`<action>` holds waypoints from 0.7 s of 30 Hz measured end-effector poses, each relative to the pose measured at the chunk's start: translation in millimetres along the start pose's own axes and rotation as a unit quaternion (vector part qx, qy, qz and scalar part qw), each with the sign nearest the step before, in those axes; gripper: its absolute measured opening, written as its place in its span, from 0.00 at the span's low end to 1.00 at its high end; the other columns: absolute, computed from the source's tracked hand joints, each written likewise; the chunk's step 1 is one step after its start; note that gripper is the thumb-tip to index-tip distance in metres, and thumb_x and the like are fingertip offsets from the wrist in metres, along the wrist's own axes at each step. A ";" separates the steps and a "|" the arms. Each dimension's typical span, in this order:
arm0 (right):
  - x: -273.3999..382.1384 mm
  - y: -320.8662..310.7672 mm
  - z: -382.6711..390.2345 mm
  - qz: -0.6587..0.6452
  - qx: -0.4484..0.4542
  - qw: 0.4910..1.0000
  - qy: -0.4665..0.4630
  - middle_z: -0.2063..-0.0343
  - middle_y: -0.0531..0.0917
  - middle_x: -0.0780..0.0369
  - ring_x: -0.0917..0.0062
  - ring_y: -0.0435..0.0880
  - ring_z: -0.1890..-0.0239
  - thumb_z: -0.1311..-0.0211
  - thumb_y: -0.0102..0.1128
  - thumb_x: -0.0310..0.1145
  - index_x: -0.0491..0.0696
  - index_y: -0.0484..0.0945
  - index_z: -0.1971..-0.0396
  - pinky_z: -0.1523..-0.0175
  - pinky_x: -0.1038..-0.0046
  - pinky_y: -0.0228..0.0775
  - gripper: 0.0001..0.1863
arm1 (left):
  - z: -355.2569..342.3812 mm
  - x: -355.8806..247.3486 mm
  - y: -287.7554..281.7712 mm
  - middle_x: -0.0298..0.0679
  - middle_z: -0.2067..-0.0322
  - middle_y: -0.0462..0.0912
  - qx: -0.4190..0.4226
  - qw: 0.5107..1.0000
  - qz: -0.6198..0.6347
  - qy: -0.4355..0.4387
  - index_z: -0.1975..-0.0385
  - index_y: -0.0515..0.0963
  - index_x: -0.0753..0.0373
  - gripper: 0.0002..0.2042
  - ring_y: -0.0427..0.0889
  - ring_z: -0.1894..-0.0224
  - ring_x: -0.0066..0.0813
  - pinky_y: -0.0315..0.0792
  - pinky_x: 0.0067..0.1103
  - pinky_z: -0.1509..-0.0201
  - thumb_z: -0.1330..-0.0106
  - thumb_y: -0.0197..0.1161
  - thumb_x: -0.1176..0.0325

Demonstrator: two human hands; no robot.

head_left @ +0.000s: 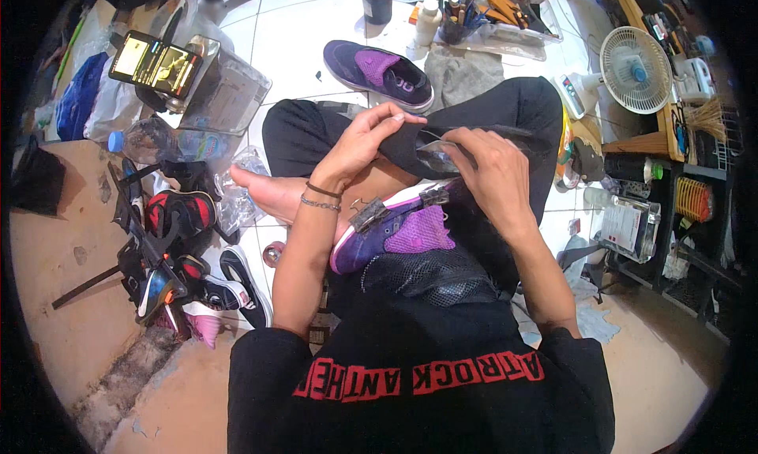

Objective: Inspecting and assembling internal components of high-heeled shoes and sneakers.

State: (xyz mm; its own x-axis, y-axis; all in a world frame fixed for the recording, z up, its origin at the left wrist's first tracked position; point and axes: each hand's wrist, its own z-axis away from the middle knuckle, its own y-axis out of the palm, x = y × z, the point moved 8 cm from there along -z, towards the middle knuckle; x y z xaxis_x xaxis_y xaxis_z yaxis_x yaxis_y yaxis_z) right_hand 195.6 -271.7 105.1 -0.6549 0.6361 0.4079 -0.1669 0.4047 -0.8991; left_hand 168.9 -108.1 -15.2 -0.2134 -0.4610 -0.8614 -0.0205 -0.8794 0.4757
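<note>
Above my lap, my left hand [359,148] pinches a dark, flat, insole-like piece [404,144] by its edge. My right hand [491,170], fingers bent, grips a thin, clear-looking piece [436,150] against its other end; what exactly that piece is I cannot make out. Below them in my lap lies a dark purple sneaker [383,243] with a bright purple tongue. Two dark clips [366,215] sit along the sneaker's edge. A black mesh [434,276] covers its near side. The matching sneaker [379,73] rests on the tiles beyond my legs.
Several shoes [180,217] are heaped at left near a plastic bottle [146,140] and a lit phone [154,67] on a clear box. A tool tray [545,39] and white bottle [427,21] stand at the back. A fan [636,69] and shelf [695,249] line the right.
</note>
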 end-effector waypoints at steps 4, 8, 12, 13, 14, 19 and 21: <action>2.9 -0.3 2.0 0.021 -0.027 0.999 -0.023 0.69 0.83 0.63 0.66 0.82 0.64 0.35 0.66 0.36 0.52 0.82 0.63 0.59 0.63 0.70 0.05 | -1.6 -4.3 -1.6 0.43 0.51 0.89 -0.006 0.989 -0.127 0.074 0.51 0.85 0.69 0.20 0.81 0.46 0.26 0.70 0.28 0.33 0.21 0.57 0.56; 9.1 -3.2 -2.1 -0.025 -0.026 0.999 -0.016 0.68 0.85 0.61 0.62 0.81 0.64 0.38 0.68 0.31 0.50 0.83 0.62 0.60 0.62 0.68 0.06 | -4.3 4.3 -3.7 0.41 0.44 0.86 -0.002 0.992 -0.122 0.006 0.53 0.79 0.67 0.14 0.78 0.42 0.25 0.67 0.26 0.31 0.18 0.53 0.61; 11.0 -5.8 -0.6 -0.029 -0.030 0.999 -0.003 0.70 0.84 0.61 0.62 0.81 0.65 0.39 0.69 0.30 0.49 0.84 0.63 0.60 0.62 0.67 0.05 | -5.5 5.5 -0.5 0.38 0.45 0.85 0.018 0.997 -0.076 0.028 0.55 0.79 0.65 0.12 0.76 0.41 0.22 0.65 0.24 0.31 0.18 0.53 0.63; 8.6 -3.7 -0.9 -0.031 -0.024 0.999 0.006 0.70 0.84 0.61 0.62 0.81 0.66 0.39 0.69 0.30 0.49 0.84 0.64 0.60 0.62 0.68 0.05 | -6.6 6.5 -2.1 0.38 0.45 0.85 0.021 0.997 -0.070 0.033 0.55 0.79 0.65 0.12 0.76 0.41 0.22 0.65 0.24 0.31 0.18 0.53 0.63; 8.8 -4.5 0.1 -0.030 -0.030 0.999 0.002 0.70 0.84 0.61 0.63 0.81 0.66 0.39 0.69 0.30 0.49 0.84 0.63 0.60 0.63 0.68 0.06 | -6.5 8.7 -2.7 0.38 0.45 0.85 0.022 0.997 -0.068 0.030 0.55 0.79 0.65 0.12 0.76 0.41 0.22 0.65 0.24 0.31 0.18 0.53 0.63; 5.3 -0.5 2.3 -0.028 -0.033 0.999 0.001 0.70 0.84 0.61 0.64 0.81 0.66 0.40 0.70 0.30 0.49 0.84 0.63 0.60 0.63 0.68 0.06 | -7.7 16.2 -7.8 0.39 0.45 0.85 0.019 0.996 -0.083 0.031 0.54 0.79 0.65 0.12 0.76 0.41 0.23 0.65 0.23 0.32 0.18 0.53 0.63; 6.2 -1.2 2.3 -0.027 -0.037 0.999 -0.002 0.70 0.85 0.61 0.64 0.81 0.66 0.40 0.70 0.29 0.49 0.84 0.63 0.60 0.63 0.68 0.06 | -8.4 14.3 -7.4 0.39 0.45 0.85 0.023 0.995 -0.088 0.041 0.54 0.79 0.65 0.12 0.77 0.41 0.23 0.65 0.24 0.32 0.18 0.53 0.63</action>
State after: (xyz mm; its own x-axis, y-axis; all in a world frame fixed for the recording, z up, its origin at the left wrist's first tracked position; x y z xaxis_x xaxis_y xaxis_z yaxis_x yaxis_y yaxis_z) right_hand 190.0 -269.7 108.3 -0.6493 0.6100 0.4542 -0.1466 0.4857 -0.8618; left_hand 174.2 -109.2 -32.6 -0.1213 -0.3105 -0.9428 -0.0961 -0.9417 0.3225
